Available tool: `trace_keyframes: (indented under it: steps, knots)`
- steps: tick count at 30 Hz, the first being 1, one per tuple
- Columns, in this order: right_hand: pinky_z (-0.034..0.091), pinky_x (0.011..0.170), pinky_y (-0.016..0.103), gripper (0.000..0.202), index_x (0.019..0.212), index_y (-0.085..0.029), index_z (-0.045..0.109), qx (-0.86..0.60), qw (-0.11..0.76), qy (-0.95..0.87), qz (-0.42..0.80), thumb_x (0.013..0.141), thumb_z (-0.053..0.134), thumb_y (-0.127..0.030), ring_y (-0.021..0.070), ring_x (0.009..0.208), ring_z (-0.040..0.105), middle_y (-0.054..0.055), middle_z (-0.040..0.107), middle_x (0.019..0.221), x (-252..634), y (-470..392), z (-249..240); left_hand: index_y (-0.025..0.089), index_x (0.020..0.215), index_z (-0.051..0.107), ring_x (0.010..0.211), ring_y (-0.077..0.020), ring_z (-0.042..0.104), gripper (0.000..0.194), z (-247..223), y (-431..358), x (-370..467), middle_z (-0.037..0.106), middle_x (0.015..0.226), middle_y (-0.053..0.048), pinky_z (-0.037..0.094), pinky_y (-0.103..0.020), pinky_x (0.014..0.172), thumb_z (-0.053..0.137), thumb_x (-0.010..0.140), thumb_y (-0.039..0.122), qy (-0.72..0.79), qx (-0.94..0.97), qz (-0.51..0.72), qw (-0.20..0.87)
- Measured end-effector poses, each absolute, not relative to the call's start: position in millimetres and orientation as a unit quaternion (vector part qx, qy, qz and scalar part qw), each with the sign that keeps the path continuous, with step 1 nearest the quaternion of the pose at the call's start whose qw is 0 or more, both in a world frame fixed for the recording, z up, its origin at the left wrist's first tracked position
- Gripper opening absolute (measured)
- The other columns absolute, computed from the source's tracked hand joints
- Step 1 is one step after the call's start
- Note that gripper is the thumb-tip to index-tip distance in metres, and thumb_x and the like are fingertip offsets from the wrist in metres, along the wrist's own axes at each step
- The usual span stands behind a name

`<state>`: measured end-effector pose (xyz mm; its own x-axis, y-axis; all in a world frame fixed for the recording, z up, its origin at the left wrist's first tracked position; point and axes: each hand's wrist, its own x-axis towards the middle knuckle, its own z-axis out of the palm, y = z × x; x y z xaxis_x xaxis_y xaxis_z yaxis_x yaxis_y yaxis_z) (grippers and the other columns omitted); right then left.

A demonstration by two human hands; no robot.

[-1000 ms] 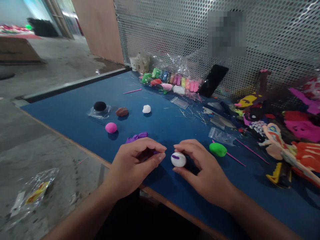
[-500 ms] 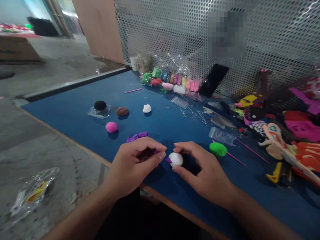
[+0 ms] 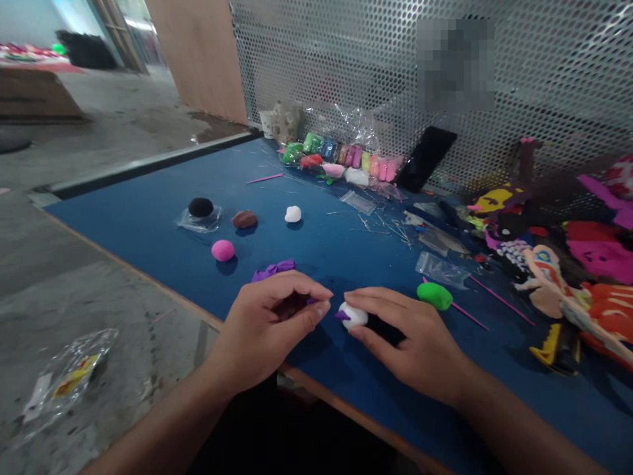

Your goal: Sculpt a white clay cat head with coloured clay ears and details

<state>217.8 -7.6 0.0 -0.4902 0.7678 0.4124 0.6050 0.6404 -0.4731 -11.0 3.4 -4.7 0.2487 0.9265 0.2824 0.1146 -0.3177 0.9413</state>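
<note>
**A:** ok what are the fingers doing rn?

**B:** right hand (image 3: 410,336) has thumb + fingertips around a white ball (image 3: 357,319), looks like a gentle hold tbh. left hand (image 3: 274,320) is curled, thumb & index tips nearly meeting, narrow gap. there's a purple sliver (image 3: 311,301) behind the tips but idk if it's gripped, can't tell.

**A:** where's the ball exactly?

**B:** in the right fingertips, near the left ones but apart, over the near side of the blue table (image 3: 329,251). can't tell if it's touching the top. a purple point (image 3: 342,316) sticks out of it toward the left hand.

**A:** handling?

**B:** imo light + soft, prob modelling clay, more tacky than slippery. should dent easily, so take it by the round sides w/ flat fingertips. I'd stay off the purple point, prob squashes first.

**A:** & the rest?

**B:** purple lump (image 3: 274,269) just behind the left hand, green lump (image 3: 434,296) w/ a pink stick (image 3: 469,316) beyond the right. pink ball (image 3: 223,250) & brown lump (image 3: 244,219) farther off. phone (image 3: 428,160) leans on the mesh wall (image 3: 341,59) at the back. concrete floor (image 3: 153,277) off to the left, fwiw.
</note>
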Motion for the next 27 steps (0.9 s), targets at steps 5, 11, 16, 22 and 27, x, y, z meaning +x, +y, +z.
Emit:
trace_keyframes:
  steps: [5, 11, 16, 22, 27]
  knots:
    - [0.054, 0.097, 0.031, 0.024, 0.112, -0.02, 0.068, -0.415, 0.348, -0.833, 0.11, 0.088, 0.069, -0.016, 0.0176, 0.108, 0.067, 0.007, 0.071, 0.115, 215.6, -2.0, -0.3, 0.024, 0.091, 0.073, 0.068, -0.0089, 0.06, 0.008, -6.3, 3.4, -10.9, 0.068, 0.082, 0.002, 0.048, -0.02, 0.06, 0.069, 0.086, 0.02, 0.393, 0.662, 0.469, 0.432]
    - [0.053, 0.095, 0.038, 0.036, 0.116, -0.022, 0.06, -0.45, 0.335, -0.819, 0.121, 0.084, 0.07, -0.009, 0.0213, 0.108, 0.063, 0.007, 0.064, 0.113, 215.4, 1.2, -3.9, 0.024, 0.091, 0.073, 0.069, -0.0096, 0.06, 0.006, -7.7, 3.8, -10.9, 0.069, 0.083, 0.002, 0.047, -0.021, 0.061, 0.07, 0.086, 0.021, 0.404, 0.668, 0.466, 0.418]
    - [0.051, 0.098, 0.04, 0.039, 0.118, -0.023, 0.059, -0.448, 0.312, -0.827, 0.135, 0.083, 0.069, -0.008, 0.0226, 0.111, 0.059, 0.008, 0.06, 0.116, 215.3, -1.1, -1.8, 0.026, 0.094, 0.072, 0.072, -0.0101, 0.061, 0.01, -10.0, 6.1, -11.3, 0.069, 0.087, 0.002, 0.048, -0.021, 0.062, 0.071, 0.085, 0.021, 0.401, 0.68, 0.459, 0.407]
    - [0.051, 0.096, 0.04, 0.034, 0.116, -0.023, 0.061, -0.444, 0.312, -0.828, 0.14, 0.085, 0.069, -0.011, 0.0226, 0.11, 0.059, 0.008, 0.059, 0.115, 215.4, -1.5, -0.2, 0.023, 0.088, 0.074, 0.075, -0.0104, 0.064, 0.009, -5.6, 6.9, -11.8, 0.07, 0.09, 0.001, 0.05, -0.021, 0.065, 0.069, 0.086, 0.015, 0.368, 0.69, 0.456, 0.424]
    - [0.054, 0.091, 0.04, 0.023, 0.108, -0.024, 0.065, -0.429, 0.322, -0.833, 0.132, 0.088, 0.065, -0.012, 0.022, 0.105, 0.062, 0.007, 0.062, 0.111, 215.0, -0.3, -3.0, 0.021, 0.087, 0.074, 0.073, -0.0107, 0.064, 0.008, -2.0, 6.4, -10.9, 0.07, 0.088, 0.0, 0.05, -0.022, 0.064, 0.068, 0.087, 0.015, 0.364, 0.695, 0.449, 0.428]
